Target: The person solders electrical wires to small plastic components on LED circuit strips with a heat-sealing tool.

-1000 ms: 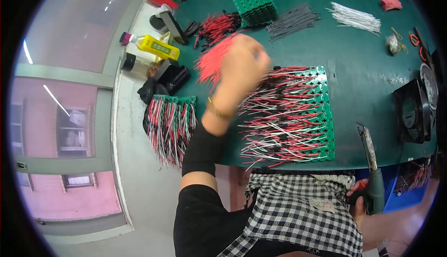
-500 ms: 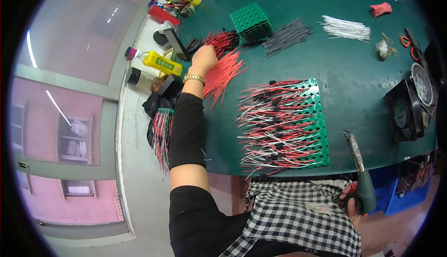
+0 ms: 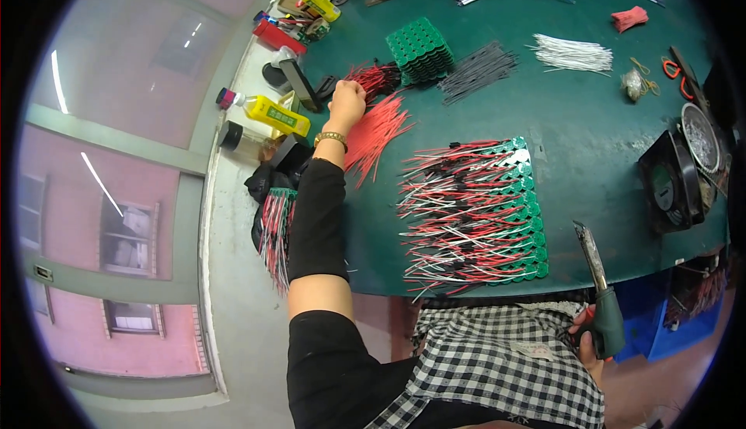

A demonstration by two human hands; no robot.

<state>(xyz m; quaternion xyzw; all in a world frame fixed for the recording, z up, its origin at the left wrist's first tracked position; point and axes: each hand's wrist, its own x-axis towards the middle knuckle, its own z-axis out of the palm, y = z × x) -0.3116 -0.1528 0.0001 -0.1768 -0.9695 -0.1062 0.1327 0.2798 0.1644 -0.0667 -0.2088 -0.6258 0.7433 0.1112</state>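
Note:
My left hand (image 3: 347, 102) reaches out over the table, its fingers curled closed at the edge of a pile of red-and-black wires (image 3: 374, 79); what they pinch, if anything, is hidden. Just below it lies a fan of loose red wires (image 3: 378, 135). My right hand (image 3: 588, 337) is wrapped round the dark green handle of a soldering iron (image 3: 606, 320) at the table's near edge, its metal tip pointing up and away. Between the hands lies a panel of green circuit boards (image 3: 530, 215), with red, white and black wires trailing from it to the left.
A stack of green boards (image 3: 420, 50), black wires (image 3: 478, 71) and white wires (image 3: 573, 54) lie farther back. At right are a black fan (image 3: 670, 184), a round metal dish (image 3: 701, 137) and orange-handled scissors (image 3: 674, 70). Bottles, including a yellow one (image 3: 276, 114), line the left sill.
My left hand has shifted slightly right and lower in the picture, its fingers staying by the red-and-black wires. The right hand keeps the soldering iron in the same place.

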